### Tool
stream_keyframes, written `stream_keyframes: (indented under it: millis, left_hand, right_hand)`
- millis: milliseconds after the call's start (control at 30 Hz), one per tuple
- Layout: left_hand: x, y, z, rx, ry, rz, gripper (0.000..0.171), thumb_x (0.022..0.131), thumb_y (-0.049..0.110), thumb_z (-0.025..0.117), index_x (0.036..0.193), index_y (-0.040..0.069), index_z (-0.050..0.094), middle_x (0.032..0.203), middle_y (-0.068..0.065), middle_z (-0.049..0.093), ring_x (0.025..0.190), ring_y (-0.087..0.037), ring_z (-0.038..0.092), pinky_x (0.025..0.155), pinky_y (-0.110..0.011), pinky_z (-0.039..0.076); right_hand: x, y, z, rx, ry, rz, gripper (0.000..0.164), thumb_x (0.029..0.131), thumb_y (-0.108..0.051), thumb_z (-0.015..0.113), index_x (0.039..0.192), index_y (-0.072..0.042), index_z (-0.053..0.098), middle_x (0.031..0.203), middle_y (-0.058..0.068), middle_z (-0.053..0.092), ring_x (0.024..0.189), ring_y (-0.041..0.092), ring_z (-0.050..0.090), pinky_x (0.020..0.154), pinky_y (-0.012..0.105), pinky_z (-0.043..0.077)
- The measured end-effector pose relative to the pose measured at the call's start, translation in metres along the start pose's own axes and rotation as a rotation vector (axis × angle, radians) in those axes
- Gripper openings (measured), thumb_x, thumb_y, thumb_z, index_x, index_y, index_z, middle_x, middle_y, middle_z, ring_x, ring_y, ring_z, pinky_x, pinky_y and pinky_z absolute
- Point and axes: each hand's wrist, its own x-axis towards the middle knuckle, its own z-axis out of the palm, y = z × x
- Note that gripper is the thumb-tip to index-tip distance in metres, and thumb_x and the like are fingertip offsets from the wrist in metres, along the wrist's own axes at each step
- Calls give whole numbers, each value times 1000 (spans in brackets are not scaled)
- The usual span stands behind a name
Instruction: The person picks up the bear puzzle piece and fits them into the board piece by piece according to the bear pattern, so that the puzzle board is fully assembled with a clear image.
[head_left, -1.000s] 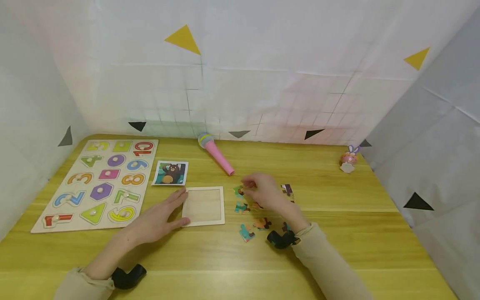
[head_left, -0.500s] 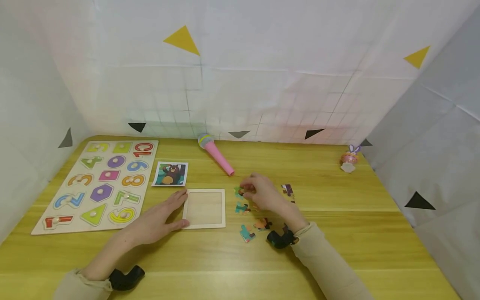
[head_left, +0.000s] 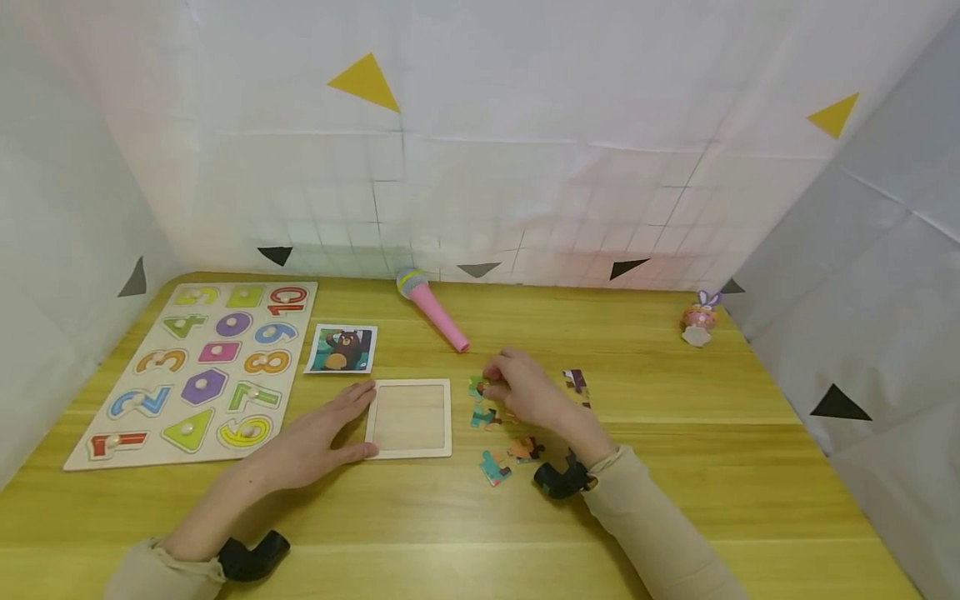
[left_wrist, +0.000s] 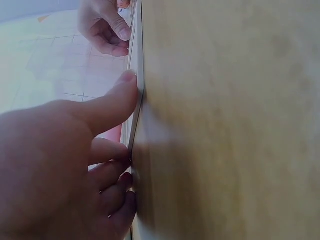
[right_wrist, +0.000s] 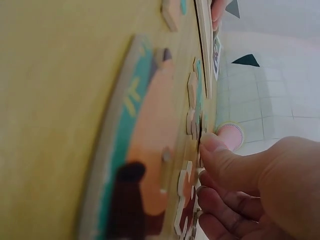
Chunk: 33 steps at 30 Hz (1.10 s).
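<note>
My left hand (head_left: pixel 315 440) lies at the left side of a square wooden puzzle frame (head_left: pixel 408 457). Its thumb touches the near left corner and its fingertips the far one; the left wrist view shows them against the thin edge. To the frame's right, my right hand (head_left: pixel 528 387) pinches a green puzzle piece (head_left: pixel 476 385) at table level between thumb and fingertips. Around and beneath that hand lie several loose pieces, including a teal one (head_left: pixel 493 468) and an orange-brown one (head_left: pixel 527 448). The hand and wrist camera partly cover others. In the right wrist view, a nearby piece (right_wrist: pixel 152 135) looms large.
A card with a bear picture (head_left: pixel 341 348) lies behind the left hand. Far left is a number and shape pegboard (head_left: pixel 172 367). A pink toy microphone (head_left: pixel 435 312) lies behind the frame, and a small bunny-eared toy (head_left: pixel 699 318) stands at the far right. White sheets enclose the table (head_left: pixel 420 533).
Both hands stay in nearly the same places. The right fingertips have shifted very slightly at the green puzzle piece, and the head view has moved a little.
</note>
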Motion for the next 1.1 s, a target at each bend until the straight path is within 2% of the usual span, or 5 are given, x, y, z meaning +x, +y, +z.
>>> stream_keyframes:
  millis: [433,633,833,1100]
  left_hand:
    - [-1,0,0,-14,-12,1,81,96,50,61,157,5,31,166,-13,22,151,-39,21,117,-59,27]
    - [-1,-1,-1,-8,-7,4,81,96,49,62,157,5,31,166,-13,21,151,-39,22,117,-59,28]
    - [0,-3,0,7,-2,18,81,96,48,62,157,4,30,165,-15,22,150,-39,24,116,-58,29]
    - [0,-2,0,-7,-23,18,82,97,50,59,157,4,29,166,-14,19,152,-40,17,118,-60,24]
  right_hand:
    - [-3,-3,0,40,5,-24,19,98,-13,64,111,0,65,101,5,58,93,19,54,84,35,51]
    - [-3,-15,-1,40,35,-48,20,97,-14,65,111,1,66,102,7,60,95,21,56,85,36,51]
    - [-2,-27,1,93,26,-31,21,98,-14,64,113,0,65,105,7,59,99,21,56,87,35,51]
    - [5,-44,10,103,17,-60,19,98,-12,64,111,1,65,104,10,59,96,22,54,84,35,49]
